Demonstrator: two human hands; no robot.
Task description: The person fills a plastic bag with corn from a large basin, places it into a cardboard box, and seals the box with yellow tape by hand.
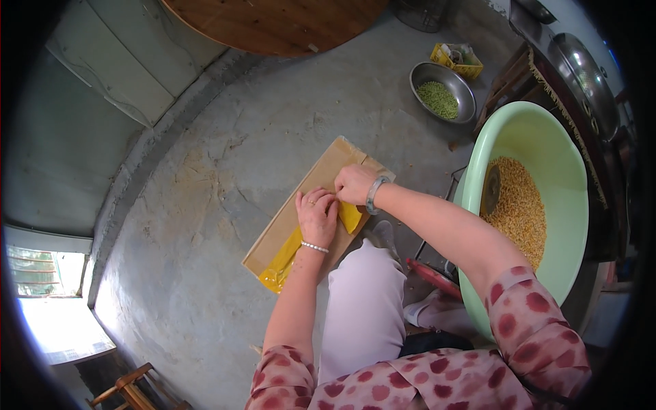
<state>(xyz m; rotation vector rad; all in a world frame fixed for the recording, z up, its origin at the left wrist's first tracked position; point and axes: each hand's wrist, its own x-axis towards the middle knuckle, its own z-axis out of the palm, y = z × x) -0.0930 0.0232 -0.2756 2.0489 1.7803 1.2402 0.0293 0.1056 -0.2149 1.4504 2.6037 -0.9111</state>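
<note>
A long cardboard box [328, 163] lies slanted on the concrete floor in front of my knees. Wide yellow packing tape [283, 261] runs along its top, and a raised flap of the tape shows between my hands. My left hand [316, 216] rests on the box with bent fingers over the tape; a beaded bracelet is on its wrist. Just to the right, my right hand [354, 185] has its fingers curled in at the edge of the tape, pinching it, as far as can be seen. A bangle circles that wrist. The fingertips of both hands nearly meet.
A big green plastic tub [564, 215] holding yellow kernels stands at my right. Beyond it are a steel basin [417, 84] of green beans or peas and a yellow plastic basket [469, 70]. A round wooden tabletop [277, 25] is at the top, a wooden stool [134, 387] at lower left.
</note>
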